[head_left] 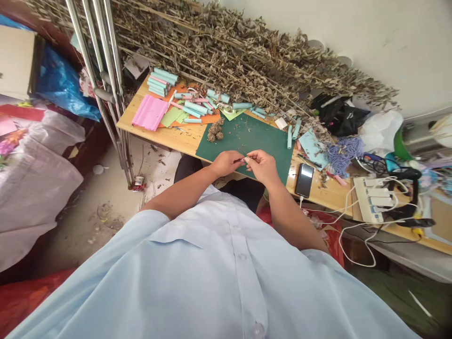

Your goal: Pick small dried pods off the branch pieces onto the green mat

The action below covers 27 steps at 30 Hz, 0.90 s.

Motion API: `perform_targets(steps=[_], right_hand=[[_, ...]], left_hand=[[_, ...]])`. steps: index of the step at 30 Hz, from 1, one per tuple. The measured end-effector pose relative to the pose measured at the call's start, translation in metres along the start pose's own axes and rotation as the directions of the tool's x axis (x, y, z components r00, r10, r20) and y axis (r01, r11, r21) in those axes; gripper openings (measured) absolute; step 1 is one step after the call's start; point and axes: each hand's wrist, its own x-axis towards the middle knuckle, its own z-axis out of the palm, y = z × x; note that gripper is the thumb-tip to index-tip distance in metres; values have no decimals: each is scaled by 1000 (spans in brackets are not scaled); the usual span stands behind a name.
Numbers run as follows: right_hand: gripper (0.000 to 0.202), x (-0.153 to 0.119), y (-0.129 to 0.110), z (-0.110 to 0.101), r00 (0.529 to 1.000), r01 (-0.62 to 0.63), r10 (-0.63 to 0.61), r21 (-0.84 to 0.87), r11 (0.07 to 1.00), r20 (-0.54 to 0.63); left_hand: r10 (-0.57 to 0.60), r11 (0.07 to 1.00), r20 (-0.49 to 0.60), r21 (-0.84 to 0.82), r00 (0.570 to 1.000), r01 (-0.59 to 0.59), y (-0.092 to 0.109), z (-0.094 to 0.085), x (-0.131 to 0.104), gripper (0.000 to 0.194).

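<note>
Where the bare left hand (226, 164) and the bare right hand (263, 166) meet, their fingertips are pinched together on a tiny pinkish bit (243, 160), too small to make out well; it is near the front edge of the flat dark green mat (264, 141). Past the hands, a little pile of bumpy brown balls (215, 131) sits on the mat; pale blue tubes (195, 108) lie farther back, near long dry brown stalks (226, 52).

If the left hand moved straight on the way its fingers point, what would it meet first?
Probably the right hand, close ahead of the left hand; whether they touch is hard to tell.
</note>
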Motion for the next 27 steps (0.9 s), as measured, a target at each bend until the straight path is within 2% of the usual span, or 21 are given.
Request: perform_targets(steps=[3,6,10,14,22,27], right_hand=[[18,-3,-1,0,992,117,-125,-208,971,-24],[9,-7,-4,-1,959,252,-284,-434,865,-10],[12,-10,-8,-3,920,359,-388,-513,780,55],[17,-12,-12,-6,913,389,-394,-509,768,102],[13,-6,-18,-9,940,332,-317,-566,755,128],[15,-2,-25,-13,921,388,-307,-599,701,239]], left_hand=[[-9,1000,0,4,1000,9,0,0,0,23],[-2,1000,2,6,1000,2,0,1,0,24],[2,1000,9,5,1000,-2,-1,1,0,25],[5,1000,14,6,1000,-5,-1,0,0,26],[24,1000,11,4,1000,-24,-2,1,0,26],[30,1000,8,2,1000,-30,-3,2,-1,25]])
